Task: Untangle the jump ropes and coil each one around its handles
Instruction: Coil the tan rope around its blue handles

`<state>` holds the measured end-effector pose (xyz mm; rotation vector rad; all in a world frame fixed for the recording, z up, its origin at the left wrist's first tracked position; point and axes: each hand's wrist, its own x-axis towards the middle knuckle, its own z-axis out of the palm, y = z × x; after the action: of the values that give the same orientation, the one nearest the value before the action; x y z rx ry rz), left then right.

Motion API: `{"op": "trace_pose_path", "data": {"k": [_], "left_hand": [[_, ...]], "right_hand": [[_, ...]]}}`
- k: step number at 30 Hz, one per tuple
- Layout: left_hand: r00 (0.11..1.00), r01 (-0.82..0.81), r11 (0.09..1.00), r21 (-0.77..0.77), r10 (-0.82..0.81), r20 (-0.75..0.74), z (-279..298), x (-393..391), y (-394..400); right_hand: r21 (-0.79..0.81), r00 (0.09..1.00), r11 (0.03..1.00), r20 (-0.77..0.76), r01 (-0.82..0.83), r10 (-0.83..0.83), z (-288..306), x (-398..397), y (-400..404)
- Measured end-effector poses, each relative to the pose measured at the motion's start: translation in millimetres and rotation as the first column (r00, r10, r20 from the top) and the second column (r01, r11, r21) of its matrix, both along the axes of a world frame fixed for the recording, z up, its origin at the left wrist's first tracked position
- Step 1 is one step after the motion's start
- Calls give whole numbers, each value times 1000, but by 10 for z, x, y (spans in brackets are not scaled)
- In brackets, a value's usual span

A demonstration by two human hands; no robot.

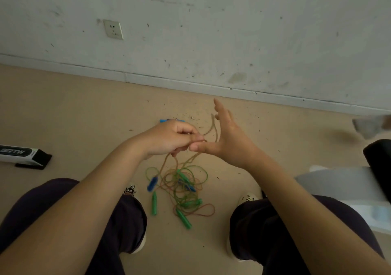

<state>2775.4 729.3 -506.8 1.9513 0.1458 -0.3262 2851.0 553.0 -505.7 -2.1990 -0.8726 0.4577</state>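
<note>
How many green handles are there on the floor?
4 green plastic jump-rope handles: one apart at the pile's left, one on top of the tangle, one at its lower right, one nearest the person. The tangled ropes may hide more.

Dim, flat, greenish indoor light, soft faint shadows; wide-angle bending at edges; motion blur at right edge
</note>
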Motion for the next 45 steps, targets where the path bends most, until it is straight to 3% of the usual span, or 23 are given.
{"op": "trace_pose_path", "data": {"k": [4, 7, 9, 12, 17, 24, 27, 31, 39, 45], "left_hand": [[999, -5, 1000, -26, 4, -34, -11, 6, 29], [999, 8, 997, -82, -12, -53, -2, 1, 49], [998, 19, 998, -54, -22, -52, 15, -7, 96], [999, 7, 1000, -8, -7, -52, 33, -25, 208], [997, -24, 998, 60, 29, -69, 28, -75, 359], [1000, -31, 998, -53, 31, 6, 66, -79, 138], [999, 34, 998, -61, -35, -15, 37, -69, -4], [997, 61, 998, 13, -60, -39, 72, -76, 69], [998, 15, 999, 35, -13, -59, 135, -142, 360], [1000, 8, 999, -37, -8, 16, 71, -144, 226]], "right_hand": [[51, 994, 995, 70, -83, 79, -34, 58, -40], [30, 990, 994, -96, -102, 105, -65, 61, -22], [55, 987, 994, -123, -97, 103, -63, 62, -21], [152, 999, 988, -41, 25, -19, -18, 138, -80], [267, 971, 935, -93, 236, -218, 33, 297, -201], [256, 941, 966, -333, 34, 55, 62, 115, -123], [169, 950, 984, -295, -55, 103, 34, 31, -48], [85, 976, 996, -219, 18, 1, 67, 128, -83], [237, 957, 930, -138, 282, -255, 142, 349, -319], [246, 948, 964, -317, 100, -17, 142, 195, -238]]}}
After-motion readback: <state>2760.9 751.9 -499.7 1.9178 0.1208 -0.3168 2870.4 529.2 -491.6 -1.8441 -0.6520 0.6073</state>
